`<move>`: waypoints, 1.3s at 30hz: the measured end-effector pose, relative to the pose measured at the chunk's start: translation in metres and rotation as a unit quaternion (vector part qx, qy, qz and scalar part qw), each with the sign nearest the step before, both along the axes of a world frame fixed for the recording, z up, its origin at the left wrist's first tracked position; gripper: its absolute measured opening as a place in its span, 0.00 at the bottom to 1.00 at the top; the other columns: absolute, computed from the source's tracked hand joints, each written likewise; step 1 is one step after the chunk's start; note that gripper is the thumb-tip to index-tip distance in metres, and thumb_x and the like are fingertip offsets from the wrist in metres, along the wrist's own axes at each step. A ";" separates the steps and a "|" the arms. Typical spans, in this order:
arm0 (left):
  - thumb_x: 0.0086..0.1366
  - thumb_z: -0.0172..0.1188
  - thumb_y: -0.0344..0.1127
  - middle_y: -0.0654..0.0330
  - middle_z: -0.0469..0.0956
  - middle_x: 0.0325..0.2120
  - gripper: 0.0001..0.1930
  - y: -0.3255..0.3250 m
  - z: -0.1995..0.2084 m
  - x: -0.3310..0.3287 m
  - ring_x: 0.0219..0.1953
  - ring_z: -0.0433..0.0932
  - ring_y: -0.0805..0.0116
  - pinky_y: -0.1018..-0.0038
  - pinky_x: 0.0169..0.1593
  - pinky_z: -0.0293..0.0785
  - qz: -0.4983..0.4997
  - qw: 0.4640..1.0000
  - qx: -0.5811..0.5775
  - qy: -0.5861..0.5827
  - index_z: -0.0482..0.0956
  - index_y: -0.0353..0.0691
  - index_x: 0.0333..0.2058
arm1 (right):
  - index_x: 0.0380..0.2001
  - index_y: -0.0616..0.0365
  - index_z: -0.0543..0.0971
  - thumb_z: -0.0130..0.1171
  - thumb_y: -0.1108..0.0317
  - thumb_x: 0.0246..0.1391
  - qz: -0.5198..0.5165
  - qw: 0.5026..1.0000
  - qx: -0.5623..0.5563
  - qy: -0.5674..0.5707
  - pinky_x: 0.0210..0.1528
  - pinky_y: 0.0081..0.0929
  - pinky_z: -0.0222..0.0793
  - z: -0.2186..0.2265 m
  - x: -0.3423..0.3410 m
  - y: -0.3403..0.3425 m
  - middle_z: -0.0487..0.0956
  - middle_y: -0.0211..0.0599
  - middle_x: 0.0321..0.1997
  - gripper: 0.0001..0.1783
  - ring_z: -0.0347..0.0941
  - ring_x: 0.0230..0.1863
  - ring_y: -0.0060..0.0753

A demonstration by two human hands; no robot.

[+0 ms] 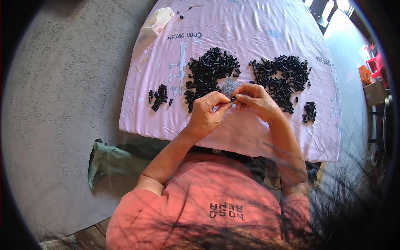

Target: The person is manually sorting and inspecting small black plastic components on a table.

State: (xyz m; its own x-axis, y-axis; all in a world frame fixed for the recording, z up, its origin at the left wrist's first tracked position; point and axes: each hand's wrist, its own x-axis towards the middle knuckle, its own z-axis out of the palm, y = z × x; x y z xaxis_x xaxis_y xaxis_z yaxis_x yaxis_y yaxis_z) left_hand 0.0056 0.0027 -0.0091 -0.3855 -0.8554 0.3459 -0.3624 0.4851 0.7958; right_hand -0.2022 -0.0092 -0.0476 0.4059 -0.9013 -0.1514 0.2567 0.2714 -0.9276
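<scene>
My left hand [206, 113] and my right hand [257, 101] meet fingertip to fingertip over the table's near part. Pinched between them is a small black plastic piece [232, 99], mostly covered by the fingers. Just beyond the fingertips lies a little heap of tiny silvery metal parts [229, 86]. A large pile of short black plastic pieces [211, 66] spreads past my left hand. Another broad pile of black pieces [287, 75] lies beyond my right hand. Smaller clusters sit at the far left [158, 98] and at the right [309, 112].
A pink printed cloth [233, 137] covers the table. On its far left edge stands a white box [157, 21], with pale thin sticks [143, 61] nearer me. Green fabric [109, 160] lies left of my body. Orange and brown boxes [365, 75] stand off to the right.
</scene>
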 end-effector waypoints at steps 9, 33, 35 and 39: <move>0.56 0.65 0.18 0.56 0.80 0.29 0.06 -0.003 -0.004 0.003 0.31 0.80 0.68 0.75 0.35 0.76 -0.040 0.998 -0.054 0.019 0.78 0.34 0.31 | 0.42 0.62 0.79 0.57 0.71 0.63 0.017 1.000 -0.021 -0.012 0.37 0.17 0.75 -0.002 0.002 0.000 0.82 0.30 0.32 0.07 0.78 0.32 0.17; 0.52 0.69 0.23 0.57 0.75 0.34 0.19 -0.009 0.017 0.004 0.33 0.76 0.66 0.72 0.38 0.75 -0.090 0.993 -0.020 -0.069 0.77 0.37 0.43 | 0.44 0.62 0.76 0.60 0.72 0.60 0.058 0.996 -0.034 -0.055 0.40 0.19 0.73 0.000 0.003 0.001 0.80 0.31 0.35 0.10 0.75 0.35 0.19; 0.52 0.69 0.24 0.57 0.75 0.35 0.19 -0.011 0.019 0.005 0.33 0.76 0.65 0.72 0.39 0.75 -0.101 0.992 -0.016 -0.078 0.77 0.37 0.43 | 0.45 0.62 0.74 0.59 0.73 0.59 0.060 0.995 -0.040 -0.066 0.40 0.20 0.73 0.001 0.004 0.001 0.80 0.32 0.36 0.11 0.75 0.35 0.19; 0.53 0.68 0.23 0.56 0.74 0.36 0.18 -0.012 0.017 0.006 0.35 0.76 0.62 0.70 0.39 0.75 -0.138 0.985 -0.037 -0.100 0.76 0.36 0.43 | 0.48 0.61 0.72 0.58 0.75 0.59 0.069 0.994 -0.033 -0.078 0.40 0.21 0.73 0.005 0.005 0.002 0.80 0.34 0.39 0.14 0.75 0.36 0.20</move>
